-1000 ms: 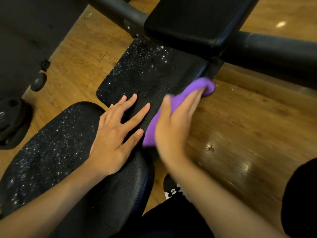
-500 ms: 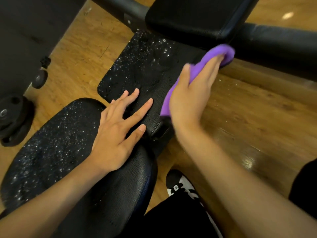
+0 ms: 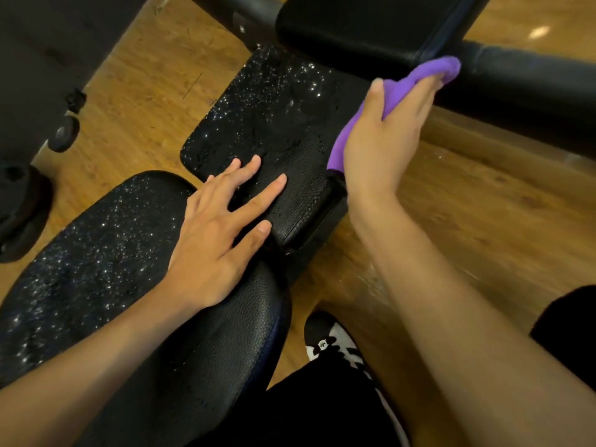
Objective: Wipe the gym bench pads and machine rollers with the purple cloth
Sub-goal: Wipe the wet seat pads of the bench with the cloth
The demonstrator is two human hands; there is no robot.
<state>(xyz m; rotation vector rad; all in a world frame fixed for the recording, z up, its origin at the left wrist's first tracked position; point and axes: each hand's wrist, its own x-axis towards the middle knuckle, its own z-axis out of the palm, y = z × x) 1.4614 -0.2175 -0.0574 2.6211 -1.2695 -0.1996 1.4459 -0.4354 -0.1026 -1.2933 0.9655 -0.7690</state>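
Two hands are down: your left hand [image 3: 219,227] lies flat, fingers spread, across the seat pad [image 3: 96,253] and middle pad [image 3: 290,162]. Your right hand [image 3: 383,137] pinches the purple cloth [image 3: 416,80] between thumb and close-pressed fingers at the middle pad's far right edge. Droplets [image 3: 258,91] lie to the cloth's left.

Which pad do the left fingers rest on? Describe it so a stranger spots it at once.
On the wooden floor stands a black bench. Between its big rounded pad, nearest, and the dry smooth pad at the far end lies a small rectangular pad. It alone has the fingers of the left hand on its near end and the purple cloth along its right edge.
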